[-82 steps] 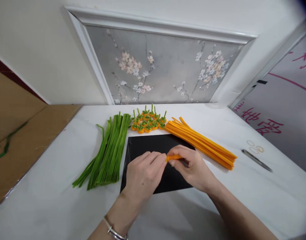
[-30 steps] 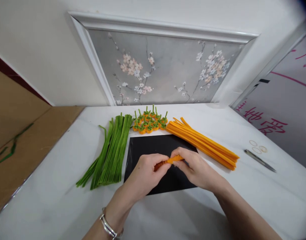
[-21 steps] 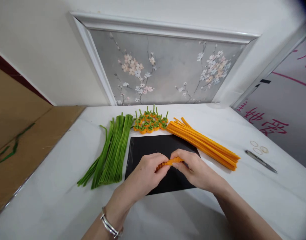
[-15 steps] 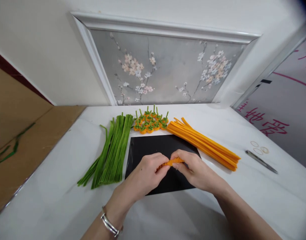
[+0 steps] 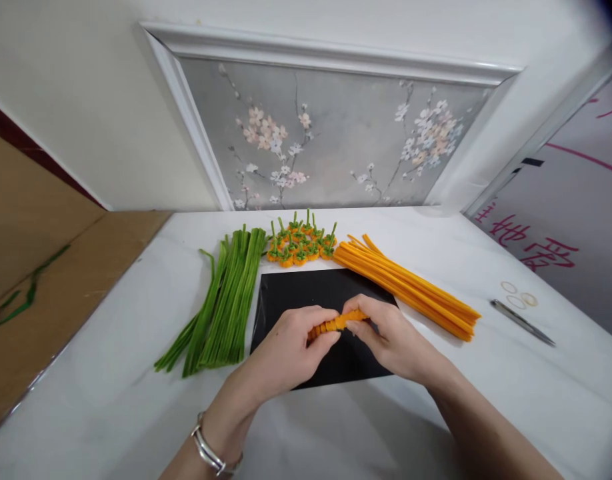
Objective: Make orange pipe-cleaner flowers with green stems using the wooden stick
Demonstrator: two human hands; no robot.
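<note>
Left hand (image 5: pixel 291 350) and right hand (image 5: pixel 391 337) pinch one ridged orange fuzzy piece (image 5: pixel 331 326).
Below lies a black rectangular sheet (image 5: pixel 306 290); green fuzzy stems (image 5: pixel 231 300) left.

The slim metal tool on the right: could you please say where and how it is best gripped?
I would grip the slim metal tool at its middle, from above, with fingers across its narrow width: it lies flat and slanted, its near end tapers, and the rings sit beside its far half.
</note>
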